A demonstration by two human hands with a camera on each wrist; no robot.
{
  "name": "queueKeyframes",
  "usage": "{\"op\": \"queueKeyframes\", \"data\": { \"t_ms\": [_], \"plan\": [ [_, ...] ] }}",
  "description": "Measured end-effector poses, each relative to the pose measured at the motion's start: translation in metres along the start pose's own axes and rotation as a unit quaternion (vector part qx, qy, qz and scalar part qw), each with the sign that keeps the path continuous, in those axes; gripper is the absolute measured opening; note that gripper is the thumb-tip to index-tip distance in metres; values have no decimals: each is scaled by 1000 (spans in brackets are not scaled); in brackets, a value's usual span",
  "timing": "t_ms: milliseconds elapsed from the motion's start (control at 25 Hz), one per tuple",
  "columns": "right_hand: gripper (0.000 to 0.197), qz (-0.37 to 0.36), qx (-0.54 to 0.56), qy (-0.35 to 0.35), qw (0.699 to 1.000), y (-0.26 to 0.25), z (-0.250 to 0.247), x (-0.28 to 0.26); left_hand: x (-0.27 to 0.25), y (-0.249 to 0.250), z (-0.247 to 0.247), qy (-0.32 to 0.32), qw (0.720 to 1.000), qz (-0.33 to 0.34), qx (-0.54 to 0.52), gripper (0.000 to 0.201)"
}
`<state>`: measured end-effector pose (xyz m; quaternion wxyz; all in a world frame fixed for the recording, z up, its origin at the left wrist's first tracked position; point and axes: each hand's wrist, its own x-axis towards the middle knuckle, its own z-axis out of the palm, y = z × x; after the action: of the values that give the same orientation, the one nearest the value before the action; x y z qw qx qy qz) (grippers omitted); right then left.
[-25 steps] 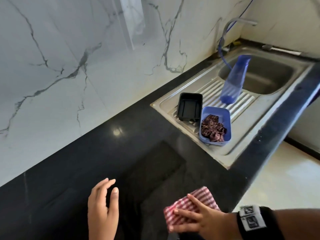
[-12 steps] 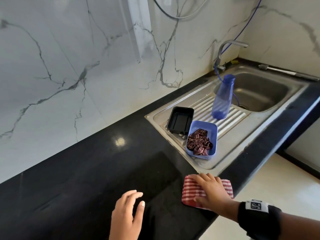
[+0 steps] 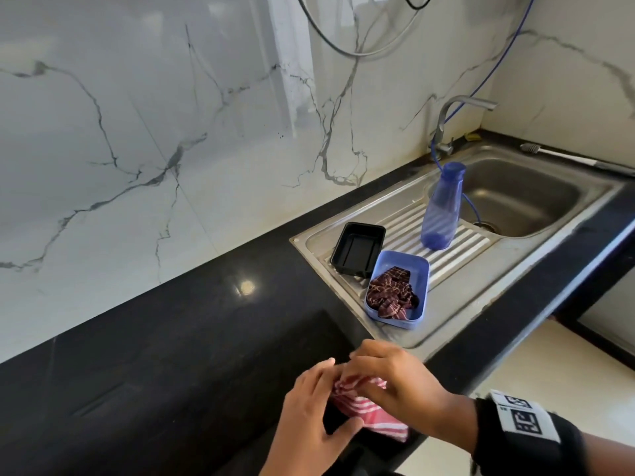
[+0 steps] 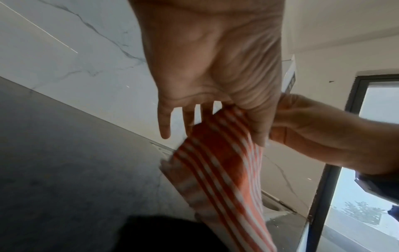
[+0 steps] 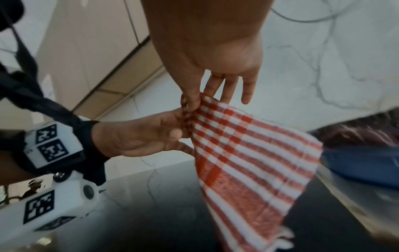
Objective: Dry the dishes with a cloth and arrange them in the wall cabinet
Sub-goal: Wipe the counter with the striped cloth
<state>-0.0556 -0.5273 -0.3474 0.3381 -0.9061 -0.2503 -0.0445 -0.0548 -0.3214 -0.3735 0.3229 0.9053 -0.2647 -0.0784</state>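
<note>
both hands pinch one edge of the red-and-white checked cotton cloth (image 3: 364, 403), left hand (image 3: 309, 417) beside right hand (image 3: 402, 383), probably shaking it open before drying the blue plastic tub (image 3: 421, 280)

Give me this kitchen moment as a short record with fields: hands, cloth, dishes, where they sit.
left hand: pinches the checked cloth
right hand: pinches the same cloth at its top edge
cloth: red and white, lifted, hanging off both hands
black tray: on the sink drainboard, untouched
blue box: on the drainboard, a dark cloth inside
blue bottle: upright on the drainboard
</note>
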Motion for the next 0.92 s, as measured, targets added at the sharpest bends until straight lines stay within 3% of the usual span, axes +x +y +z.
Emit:
{"op": "queueKeyframes", "data": {
  "t_ms": [120, 240, 360, 440, 560, 680, 760, 840, 920],
  "plan": [
    [23, -33, 81, 52, 995, -14, -10, 6, 7, -3, -6, 123, 991, 52, 12, 43],
    [24, -59, 132, 119, 982, -19, -17, 12, 12, -2, -25, 214, 970, 110, 29, 41],
    [33, -108, 158, 150, 970, -21, -13, 14, 7, 0, -33, 218, 967, 133, -12, 40],
    [35, -115, 169, 188, 961, -21, -12, 14, 4, 3, -34, 197, 975, 68, -75, 42],
    [24, -96, 130, 209, 965, -18, -16, 16, 1, 3, -33, 109, 987, -3, -121, 48],
    [26, 10, 81, 134, 988, -14, -29, 11, -1, 12, -33, 12, 981, -42, -192, 48],
    [36, 121, 60, 18, 991, -10, -39, 10, 0, 19, -30, -33, 970, -71, -230, 39],
    [42, 220, 126, -124, 959, 3, -47, 9, 2, 21, -29, -49, 964, -78, -251, 31],
    [48, 276, 287, -232, 887, 23, -52, 5, 5, 23, -30, -50, 956, -79, -277, 40]
  ]
}}
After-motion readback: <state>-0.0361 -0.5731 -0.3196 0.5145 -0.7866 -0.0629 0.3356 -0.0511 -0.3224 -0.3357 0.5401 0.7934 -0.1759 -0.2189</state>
